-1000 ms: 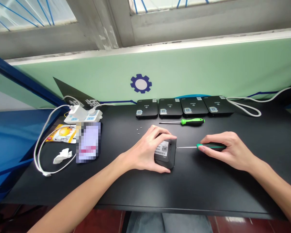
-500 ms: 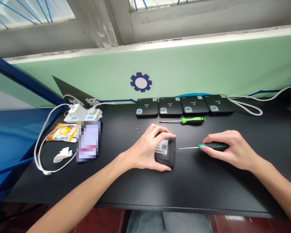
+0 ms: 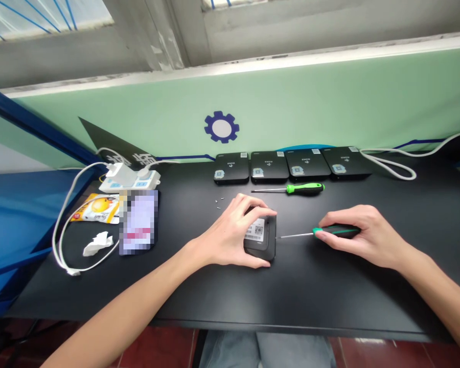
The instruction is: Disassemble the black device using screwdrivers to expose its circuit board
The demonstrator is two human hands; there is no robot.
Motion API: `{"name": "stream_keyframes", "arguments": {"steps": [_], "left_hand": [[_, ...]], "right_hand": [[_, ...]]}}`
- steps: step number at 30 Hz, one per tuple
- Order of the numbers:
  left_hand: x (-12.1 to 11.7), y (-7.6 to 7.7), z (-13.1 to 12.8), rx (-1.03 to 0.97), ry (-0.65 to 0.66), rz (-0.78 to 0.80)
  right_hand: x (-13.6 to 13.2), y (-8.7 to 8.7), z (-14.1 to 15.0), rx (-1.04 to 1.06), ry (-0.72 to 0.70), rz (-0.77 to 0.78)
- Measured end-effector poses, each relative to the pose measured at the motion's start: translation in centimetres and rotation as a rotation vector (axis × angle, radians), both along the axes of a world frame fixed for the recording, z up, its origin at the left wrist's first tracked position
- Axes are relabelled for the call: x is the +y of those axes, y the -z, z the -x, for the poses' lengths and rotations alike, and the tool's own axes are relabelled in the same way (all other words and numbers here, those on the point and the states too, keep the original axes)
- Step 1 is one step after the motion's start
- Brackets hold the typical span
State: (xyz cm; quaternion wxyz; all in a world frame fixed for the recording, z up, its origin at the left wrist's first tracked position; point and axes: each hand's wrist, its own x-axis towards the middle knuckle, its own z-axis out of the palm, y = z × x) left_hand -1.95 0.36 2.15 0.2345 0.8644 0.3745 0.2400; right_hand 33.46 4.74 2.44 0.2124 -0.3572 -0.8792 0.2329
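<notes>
My left hand [image 3: 235,232] grips a small black box-shaped device [image 3: 267,244] on the table, thumb at its near edge and fingers at its far edge. A white label with a square code faces up on the device, partly under the hand. My right hand [image 3: 362,235] is closed round the black and green handle of a screwdriver [image 3: 335,231]. The shaft points left, its tip right at the device's right side; whether it touches cannot be made out. A few small screws [image 3: 218,207] lie beyond my left hand.
Several black devices [image 3: 232,167] stand in a row along the green wall panel. Before them lies a bright green and black screwdriver [image 3: 304,189]. At the left are a power strip [image 3: 132,180], white cables, a yellow snack packet [image 3: 99,207], crumpled tissue [image 3: 97,244] and a blurred pouch [image 3: 140,225].
The view has shifted very slightly. Both hands keep their holds, and the screwdriver tip stays at the device's right side.
</notes>
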Motion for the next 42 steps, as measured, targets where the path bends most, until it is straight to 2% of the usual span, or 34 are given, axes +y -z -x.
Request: {"name": "stream_keyframes", "arguments": {"steps": [34, 42], "left_hand": [[0.15, 0.01, 0.16, -0.004, -0.019, 0.004], [0.20, 0.01, 0.15, -0.004, -0.018, 0.009]], "right_hand": [[0.15, -0.07, 0.22, 0.028, 0.053, 0.084], [0.02, 0.01, 0.14, 0.032, 0.023, 0.100]]}}
